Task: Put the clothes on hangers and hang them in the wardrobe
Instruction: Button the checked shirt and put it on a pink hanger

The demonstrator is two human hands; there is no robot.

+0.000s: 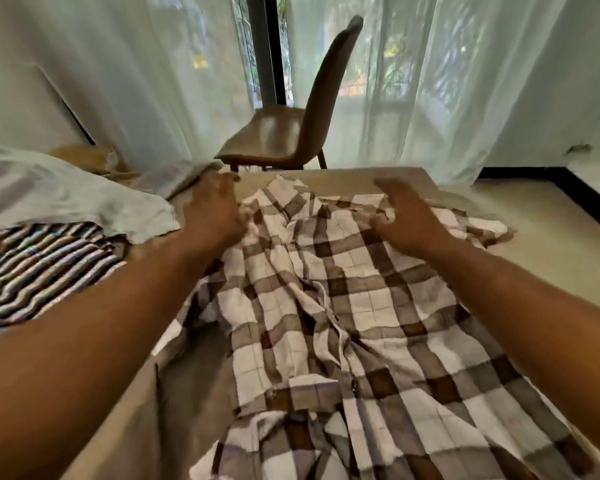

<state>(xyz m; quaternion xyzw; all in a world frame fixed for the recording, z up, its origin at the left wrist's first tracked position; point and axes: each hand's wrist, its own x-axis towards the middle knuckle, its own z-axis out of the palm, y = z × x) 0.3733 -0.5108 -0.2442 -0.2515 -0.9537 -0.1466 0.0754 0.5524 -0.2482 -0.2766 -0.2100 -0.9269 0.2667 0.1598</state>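
Items I log, left to right:
- Striped garment (45,268), flat at the table's left edge.
- Pale grey garment (66,199), overlapping the striped one's far side.
- Left hand (215,213), at the shirt's far left corner; blurred, so I cannot tell its grip.
- Brown-and-white checked shirt (343,323), rumpled, spread along the middle of the table (551,258).
- Brown chair (291,133), beyond the table.
- Right hand (409,220), over the shirt's far right part; fingers blurred, so I cannot tell its grip.

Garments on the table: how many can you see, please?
3: brown-and-white checked shirt in the centre, multicoloured striped garment at left, pale grey garment behind it. Others may be hidden.
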